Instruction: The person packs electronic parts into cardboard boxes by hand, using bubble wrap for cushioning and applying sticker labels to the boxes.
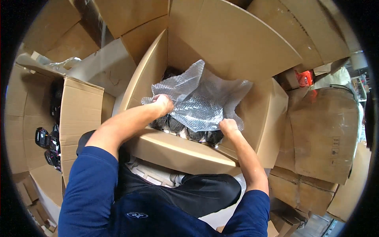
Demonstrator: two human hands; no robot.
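Observation:
An open cardboard box (177, 152) stands in front of me, flaps spread wide. A sheet of clear bubble wrap (201, 102) lies crumpled over its contents. My left hand (162, 103) grips the sheet's left edge. My right hand (229, 127) pinches its near right corner. Under the wrap, several dark rounded items (173, 125) sit in a row along the box's near wall; most of them are hidden by the sheet.
Another open cardboard box (79, 114) at the left holds black items (45, 144). More cardboard boxes (323, 134) are stacked at the right and behind. A red item (304, 78) sits at the upper right. My dark trousers (205, 191) show below.

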